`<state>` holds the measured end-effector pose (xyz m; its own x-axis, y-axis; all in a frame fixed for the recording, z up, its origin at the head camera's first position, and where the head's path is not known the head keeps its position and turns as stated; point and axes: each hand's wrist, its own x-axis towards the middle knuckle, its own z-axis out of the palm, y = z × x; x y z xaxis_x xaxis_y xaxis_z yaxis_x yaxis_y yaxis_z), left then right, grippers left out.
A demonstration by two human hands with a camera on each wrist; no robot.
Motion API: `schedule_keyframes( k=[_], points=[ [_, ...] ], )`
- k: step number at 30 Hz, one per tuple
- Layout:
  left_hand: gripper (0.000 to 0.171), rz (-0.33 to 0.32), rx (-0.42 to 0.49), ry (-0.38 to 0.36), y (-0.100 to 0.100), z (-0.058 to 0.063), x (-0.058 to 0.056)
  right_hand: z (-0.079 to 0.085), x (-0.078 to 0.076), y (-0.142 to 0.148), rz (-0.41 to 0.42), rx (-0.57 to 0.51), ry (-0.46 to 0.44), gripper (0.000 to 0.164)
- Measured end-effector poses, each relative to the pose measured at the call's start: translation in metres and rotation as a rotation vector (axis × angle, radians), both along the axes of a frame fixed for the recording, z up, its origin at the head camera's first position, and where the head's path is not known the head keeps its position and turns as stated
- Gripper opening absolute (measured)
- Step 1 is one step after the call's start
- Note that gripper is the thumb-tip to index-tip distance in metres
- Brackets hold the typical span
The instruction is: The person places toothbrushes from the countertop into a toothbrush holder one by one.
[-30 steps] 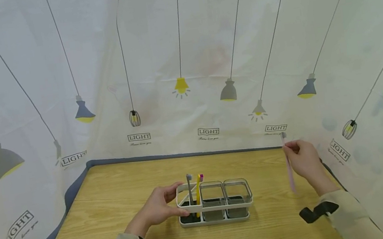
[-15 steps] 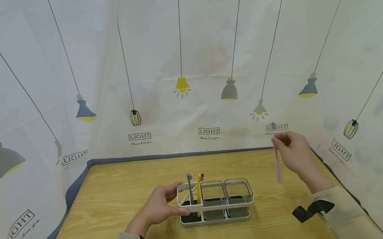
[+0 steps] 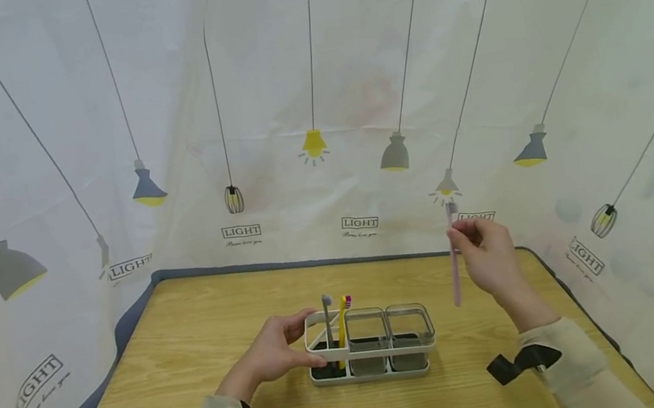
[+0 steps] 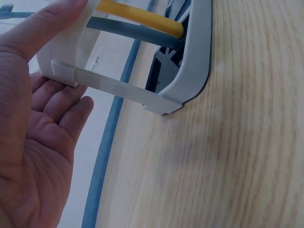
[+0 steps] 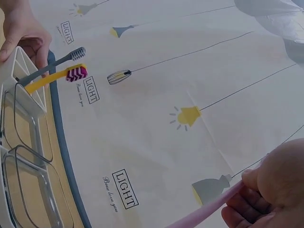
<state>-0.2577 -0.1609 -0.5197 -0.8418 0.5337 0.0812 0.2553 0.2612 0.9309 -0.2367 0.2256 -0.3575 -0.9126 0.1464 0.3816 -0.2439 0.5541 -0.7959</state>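
Note:
A white toothbrush holder (image 3: 374,377) with a black base stands on the table. My left hand (image 3: 275,351) grips its left end, thumb in front and fingers behind. In its left section a grey toothbrush (image 3: 327,322) and a yellow toothbrush (image 3: 342,324) with a purple-striped head stand upright. Two clear cups (image 3: 409,325) fill the other sections. To the right, above the table, my right hand (image 3: 490,258) pinches a pink toothbrush (image 3: 454,270) near its head, bristle end up. In the right wrist view only part of the pink handle (image 5: 209,209) shows.
The wooden table (image 3: 195,334) ends at a dark blue edging (image 3: 285,265). Behind it and at both sides hangs a pale sheet (image 3: 270,65) printed with lamps. Black straps (image 3: 522,363) sit on both wrists.
My right hand has moved left and slightly up with the pink toothbrush, closer to the holder. The left hand keeps its grip on the holder, which stays in place.

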Motion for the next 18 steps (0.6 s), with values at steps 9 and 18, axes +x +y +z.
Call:
schedule_keyframes(
  k=[9, 18],
  points=[
    [0.095, -0.001, -0.018, 0.004, -0.001, 0.001, 0.0, 0.01, 0.007, -0.025, 0.081, -0.043, 0.051, 0.021],
    [0.094, 0.006, -0.016, -0.014, 0.0, 0.002, 0.001, 0.022, 0.012, -0.051, 0.167, -0.095, 0.079, 0.018]
  ],
)
